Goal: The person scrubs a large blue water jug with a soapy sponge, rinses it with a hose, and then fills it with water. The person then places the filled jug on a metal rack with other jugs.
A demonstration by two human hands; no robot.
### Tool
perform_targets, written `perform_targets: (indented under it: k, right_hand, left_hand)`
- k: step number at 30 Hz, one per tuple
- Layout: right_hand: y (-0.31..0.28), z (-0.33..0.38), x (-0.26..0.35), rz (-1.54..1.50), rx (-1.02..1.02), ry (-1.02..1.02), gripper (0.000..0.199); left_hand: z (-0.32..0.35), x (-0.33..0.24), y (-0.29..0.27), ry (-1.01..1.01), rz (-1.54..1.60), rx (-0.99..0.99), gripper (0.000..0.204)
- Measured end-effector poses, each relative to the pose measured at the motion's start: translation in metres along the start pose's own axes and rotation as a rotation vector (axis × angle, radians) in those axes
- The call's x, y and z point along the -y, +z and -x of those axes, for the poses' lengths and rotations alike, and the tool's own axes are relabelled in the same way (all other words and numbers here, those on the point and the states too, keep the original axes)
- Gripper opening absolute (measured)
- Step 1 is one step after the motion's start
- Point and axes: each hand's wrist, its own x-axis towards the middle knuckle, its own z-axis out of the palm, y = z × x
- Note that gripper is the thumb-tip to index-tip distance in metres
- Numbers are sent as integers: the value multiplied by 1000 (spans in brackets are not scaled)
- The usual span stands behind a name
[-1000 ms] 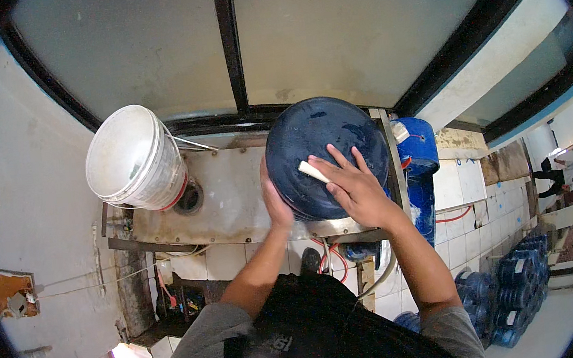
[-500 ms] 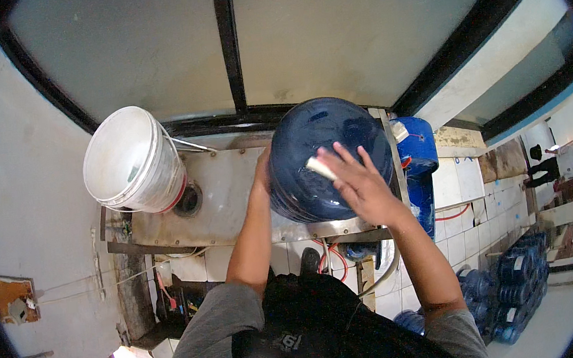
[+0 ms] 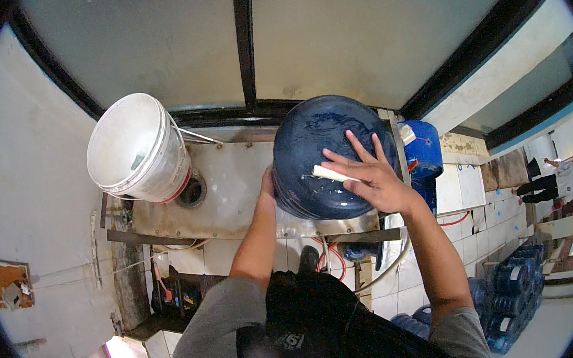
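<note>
1. Big dark blue water jug [image 3: 322,151] sits bottom-up on the right half of the metal surface [image 3: 229,191], close to its right edge.
2. Right hand [image 3: 366,181] lies flat on the jug's upturned base, fingers spread, pressing a pale flat scrubbing pad [image 3: 331,173] under the palm and fingers. Hand open, not wrapped round anything.
3. Left hand [image 3: 266,184] is against the jug's left side; mostly hidden by the jug wall, so can't tell how far the fingers are curled.
4. White bucket [image 3: 137,148] stands at the surface's left rear corner, tilted, well apart from the jug.
5. Round drain hole [image 3: 192,190] in the surface just beside the bucket's lower right, between bucket and jug.
6. Blue drum [image 3: 423,152] just past the surface's right edge, behind the jug.
7. Stack of blue water bottles [image 3: 518,288] on the floor, lower right.
</note>
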Motion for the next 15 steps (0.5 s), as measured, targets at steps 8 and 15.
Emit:
perform_targets:
  k: [8, 15]
  right_hand:
    - [11, -2, 1, 19, -136, 128, 54]
    - [19, -3, 3, 38, -163, 124, 54]
  left_hand:
    - [94, -50, 187, 312, -267, -39, 54]
    - [98, 42, 133, 1145, -598, -105, 76]
